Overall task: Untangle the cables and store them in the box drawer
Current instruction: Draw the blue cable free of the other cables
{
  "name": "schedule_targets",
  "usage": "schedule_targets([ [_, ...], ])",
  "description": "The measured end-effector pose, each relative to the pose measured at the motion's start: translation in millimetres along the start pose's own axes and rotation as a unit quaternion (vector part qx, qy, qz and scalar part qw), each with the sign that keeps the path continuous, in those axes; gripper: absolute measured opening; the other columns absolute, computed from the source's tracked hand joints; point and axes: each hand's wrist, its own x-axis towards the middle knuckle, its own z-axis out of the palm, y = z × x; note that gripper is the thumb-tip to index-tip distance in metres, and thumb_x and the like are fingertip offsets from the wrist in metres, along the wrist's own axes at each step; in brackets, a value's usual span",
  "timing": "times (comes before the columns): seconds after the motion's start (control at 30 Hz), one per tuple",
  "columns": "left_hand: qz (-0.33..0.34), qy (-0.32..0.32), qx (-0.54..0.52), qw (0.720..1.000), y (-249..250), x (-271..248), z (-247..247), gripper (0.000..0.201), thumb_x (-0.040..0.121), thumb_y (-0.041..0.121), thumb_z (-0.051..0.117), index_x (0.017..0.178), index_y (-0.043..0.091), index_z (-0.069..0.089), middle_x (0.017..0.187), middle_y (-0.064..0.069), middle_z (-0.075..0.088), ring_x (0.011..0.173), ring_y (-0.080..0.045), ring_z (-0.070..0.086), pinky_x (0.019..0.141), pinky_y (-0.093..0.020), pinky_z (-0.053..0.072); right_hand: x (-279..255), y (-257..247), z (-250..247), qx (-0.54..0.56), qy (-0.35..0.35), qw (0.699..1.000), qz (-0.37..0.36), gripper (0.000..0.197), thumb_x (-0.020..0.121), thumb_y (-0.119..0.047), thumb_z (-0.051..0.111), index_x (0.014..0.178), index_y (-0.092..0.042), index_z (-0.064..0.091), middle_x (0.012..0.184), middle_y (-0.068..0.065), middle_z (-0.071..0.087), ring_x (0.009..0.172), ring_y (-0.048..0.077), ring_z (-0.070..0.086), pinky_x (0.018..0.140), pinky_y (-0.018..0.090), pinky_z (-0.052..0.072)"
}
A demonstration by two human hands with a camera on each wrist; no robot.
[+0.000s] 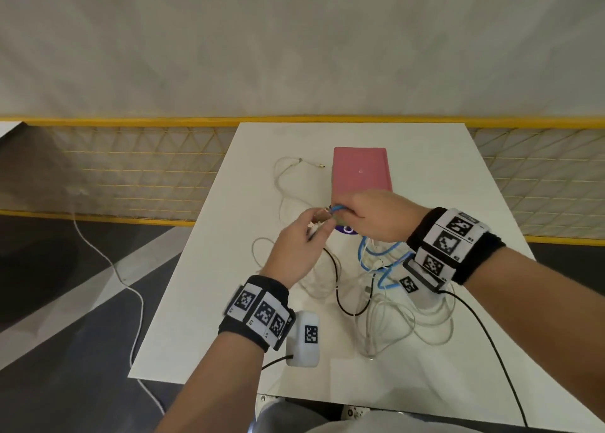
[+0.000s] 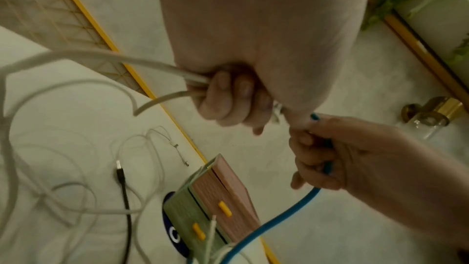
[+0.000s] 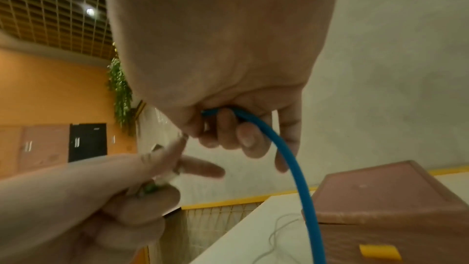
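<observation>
- Both hands raised over the white table (image 1: 425, 177), meeting just in front of the pink box (image 1: 360, 170).
- Right hand (image 1: 376, 216) curled round the blue cable (image 3: 286, 156); the cable end sits inside the fist and the rest drops in an arc toward the pile below. Likely held high so the blue run hangs free of the others.
- Left hand (image 1: 296, 252) closed on white cable (image 2: 142, 61); two strands leave the fist on its outer side. Fingertips also pinch something small next to the right hand, too blurred to identify.
- Judgement: hands hold separate cables close together to work one crossing apart.
- Remaining tangle (image 1: 393, 311) of white, blue and black cables lies on the table under the right wrist; one thin white cable (image 1: 288, 177) lies apart, left of the box.
- Box drawers with yellow handles (image 2: 224, 208) look closed; nothing stored yet.
</observation>
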Motion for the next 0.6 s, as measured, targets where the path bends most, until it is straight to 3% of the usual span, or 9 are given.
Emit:
schedule_targets([
  [0.07,0.008,0.067,-0.107,0.992,11.1,0.9,-0.7,0.018,0.095,0.034,0.058,0.109,0.024,0.063,0.067,0.020,0.061,0.055,0.006,0.050,0.058,-0.009,0.038,-9.8,-3.4,-1.3,0.108,0.007,0.994,0.035,0.024,0.101,-0.030,0.032,0.096,-0.013,0.049,0.076,0.011,0.057,0.067,0.024,0.052,0.063,0.038,0.040],
  [0.13,0.018,0.099,-0.196,0.975,28.1,3.6,-0.5,0.020,0.096,0.026,0.059,0.110,0.014,0.065,0.055,0.023,0.056,0.049,0.007,0.049,0.053,-0.006,0.037,-17.5,-11.1,1.9,0.189,0.038,0.981,0.032,0.027,0.102,-0.025,0.030,0.097,-0.007,0.049,0.074,0.009,0.051,0.064,0.015,0.047,0.062,0.029,0.037],
  [0.2,0.018,0.100,-0.256,0.961,44.2,8.0,0.7,0.014,0.094,0.018,0.062,0.104,0.009,0.065,0.055,0.021,0.057,0.048,0.006,0.051,0.051,-0.006,0.039,-22.4,-22.2,4.9,0.248,0.074,0.966,0.014,0.025,0.102,-0.019,0.030,0.089,-0.008,0.049,0.070,-0.003,0.046,0.059,0.002,0.044,0.059,0.017,0.034],
  [0.3,0.038,0.076,-0.283,0.955,59.3,13.2,3.1,0.003,0.092,0.013,0.064,0.091,0.013,0.061,0.056,0.019,0.058,0.048,0.004,0.051,0.050,-0.009,0.039,-27.2,-32.1,7.5,0.299,0.123,0.946,-0.008,0.025,0.102,-0.014,0.031,0.088,-0.025,0.048,0.068,-0.016,0.045,0.060,-0.005,0.049,0.060,0.012,0.038],
  [0.37,0.057,0.055,-0.274,0.958,62.6,14.7,3.9,0.006,0.092,0.012,0.064,0.089,0.012,0.058,0.055,0.020,0.056,0.049,0.004,0.051,0.051,-0.009,0.040,-30.3,-33.1,6.5,0.309,0.146,0.940,-0.010,0.022,0.102,-0.012,0.031,0.094,-0.021,0.050,0.067,-0.016,0.045,0.059,-0.004,0.048,0.060,0.013,0.039],
  [0.47,0.057,0.044,-0.251,0.965,62.7,16.7,6.3,0.012,0.091,0.015,0.065,0.086,0.013,0.055,0.057,0.019,0.058,0.054,0.004,0.054,0.057,-0.013,0.044,-31.3,-28.9,5.8,0.318,0.183,0.930,-0.014,0.027,0.101,-0.008,0.034,0.087,-0.025,0.049,0.070,-0.016,0.051,0.062,-0.008,0.053,0.061,0.010,0.040],
  [0.53,0.046,0.059,-0.236,0.969,64.2,18.8,7.4,0.016,0.095,0.025,0.060,0.086,0.014,0.055,0.064,0.012,0.059,0.060,-0.003,0.057,0.061,-0.021,0.046,-30.3,-23.7,8.4,0.318,0.190,0.929,-0.016,0.022,0.101,-0.013,0.035,0.089,-0.020,0.051,0.071,-0.005,0.053,0.061,0.001,0.050,0.060,0.016,0.041],
  [0.6,0.039,0.096,-0.251,0.962,68.9,22.8,2.8,0.028,0.101,0.027,0.048,0.076,0.015,0.050,0.062,0.006,0.053,0.056,-0.007,0.049,0.057,-0.024,0.040,-30.3,-16.9,13.4,0.305,0.178,0.936,-0.014,0.028,0.102,-0.017,0.034,0.079,-0.027,0.046,0.066,-0.003,0.046,0.057,0.005,0.041,0.057,0.020,0.037],
])
